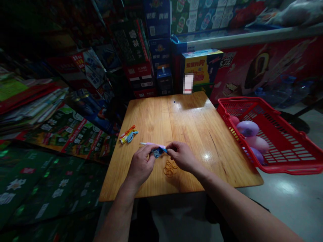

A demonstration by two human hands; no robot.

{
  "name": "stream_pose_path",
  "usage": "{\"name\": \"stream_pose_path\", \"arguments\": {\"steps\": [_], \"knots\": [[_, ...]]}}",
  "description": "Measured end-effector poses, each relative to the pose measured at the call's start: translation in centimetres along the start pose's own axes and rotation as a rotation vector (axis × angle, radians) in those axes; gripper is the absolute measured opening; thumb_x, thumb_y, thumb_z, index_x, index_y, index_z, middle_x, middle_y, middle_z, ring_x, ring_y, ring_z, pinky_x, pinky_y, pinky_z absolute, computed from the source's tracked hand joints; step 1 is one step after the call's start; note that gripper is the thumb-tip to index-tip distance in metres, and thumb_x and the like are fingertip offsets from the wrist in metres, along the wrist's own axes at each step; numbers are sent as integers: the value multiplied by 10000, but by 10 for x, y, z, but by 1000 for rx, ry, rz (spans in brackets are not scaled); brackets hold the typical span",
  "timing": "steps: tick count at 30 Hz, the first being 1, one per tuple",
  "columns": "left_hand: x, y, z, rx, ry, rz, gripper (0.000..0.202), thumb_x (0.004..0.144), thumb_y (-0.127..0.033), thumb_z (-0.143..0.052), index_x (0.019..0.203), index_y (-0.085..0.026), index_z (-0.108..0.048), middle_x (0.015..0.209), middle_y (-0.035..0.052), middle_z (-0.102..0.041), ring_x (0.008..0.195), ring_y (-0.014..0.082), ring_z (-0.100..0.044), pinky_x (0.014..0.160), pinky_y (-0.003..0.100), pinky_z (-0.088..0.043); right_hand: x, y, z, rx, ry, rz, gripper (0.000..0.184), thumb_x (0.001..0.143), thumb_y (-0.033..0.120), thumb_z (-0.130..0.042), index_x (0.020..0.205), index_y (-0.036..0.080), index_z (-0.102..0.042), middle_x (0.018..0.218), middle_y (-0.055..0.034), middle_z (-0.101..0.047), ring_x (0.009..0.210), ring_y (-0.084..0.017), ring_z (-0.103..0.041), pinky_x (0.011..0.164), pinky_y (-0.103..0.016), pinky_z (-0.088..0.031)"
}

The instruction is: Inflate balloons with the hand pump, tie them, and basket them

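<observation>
A limp blue balloon (157, 153) with a pale printed pattern is stretched between my two hands over the near half of the table. My left hand (143, 162) pinches its left part, and the fingertips of my right hand (181, 156) close on its narrow right end. Just behind them lies a slim pale-lilac hand pump (151, 144) with a white nozzle pointing left; my hands partly hide it. Several tan rubber bands (168, 169) lie in a loose heap between my forearms. Further left rest several uninflated balloons (129, 134) in red, yellow and light blue.
The wooden table (153, 114) has a small dark round object (174, 102) near its far edge. To the right, a red plastic basket (285, 169) holds several inflated purple and pink balloons (248, 128). Stacked cartons (161, 53) stand behind; green cases (50, 185) crowd the left.
</observation>
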State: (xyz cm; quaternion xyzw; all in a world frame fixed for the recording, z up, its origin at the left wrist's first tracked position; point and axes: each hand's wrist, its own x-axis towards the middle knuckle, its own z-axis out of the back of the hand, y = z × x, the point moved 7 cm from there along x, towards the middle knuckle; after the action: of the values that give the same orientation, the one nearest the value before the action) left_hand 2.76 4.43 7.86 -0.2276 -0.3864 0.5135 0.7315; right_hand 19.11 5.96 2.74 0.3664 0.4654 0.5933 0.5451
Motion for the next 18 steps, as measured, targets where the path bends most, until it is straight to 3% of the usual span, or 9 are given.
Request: {"name": "stream_pose_path", "arguments": {"steps": [2,4,7,9,11,13,18], "knots": [[-3,3,8,45,-81,35,240,811,-124,-580,963,-243,-721,1064,66,-692,1066,249,-606,944,367,-433,1,-8,-8,69,54,-67,115,834,215,-575,825,159,-675,703,-26,-655,590,-117,-590,529,-223,-427],[-10,10,7,20,-84,169,98,832,-230,-617,834,-217,-714,921,70,-695,936,244,-631,827,347,-464,1,-13,-15,122,53,-104,104,825,219,-584,820,154,-665,705,-31,-655,597,-122,-593,528,-224,-435],[-29,25,-27,-299,173,503,322,855,-460,-614,731,-172,-691,686,57,-644,592,170,-580,523,277,-396,0,-10,-22,181,21,-97,94,810,199,-588,859,156,-656,744,-34,-665,651,-130,-607,577,-238,-466],[-42,31,-50,-624,238,722,415,838,-551,-609,787,-150,-702,668,54,-634,503,129,-528,434,249,-306,-2,-4,-25,215,10,-67,140,804,186,-589,934,166,-639,768,-23,-664,670,-130,-607,603,-245,-479],[-49,37,-63,-952,147,881,409,805,-547,-661,893,-151,-708,715,44,-646,520,104,-532,436,225,-300,-4,5,-28,232,18,-14,223,792,168,-598,1014,180,-611,782,-6,-655,679,-126,-601,618,-248,-483],[-49,45,-67,-1187,11,944,353,765,-457,-743,965,-168,-704,803,34,-669,603,92,-576,496,206,-360,-7,12,-33,240,51,46,280,782,152,-610,1060,188,-587,794,4,-646,693,-126,-598,634,-252,-486],[-44,68,-50,-1278,-224,937,288,731,-259,-800,987,-170,-702,916,34,-702,694,86,-619,538,186,-400,-8,22,-46,232,130,146,276,816,200,-636,1085,183,-577,912,-33,-674,790,-145,-625,714,-283,-503]]}}
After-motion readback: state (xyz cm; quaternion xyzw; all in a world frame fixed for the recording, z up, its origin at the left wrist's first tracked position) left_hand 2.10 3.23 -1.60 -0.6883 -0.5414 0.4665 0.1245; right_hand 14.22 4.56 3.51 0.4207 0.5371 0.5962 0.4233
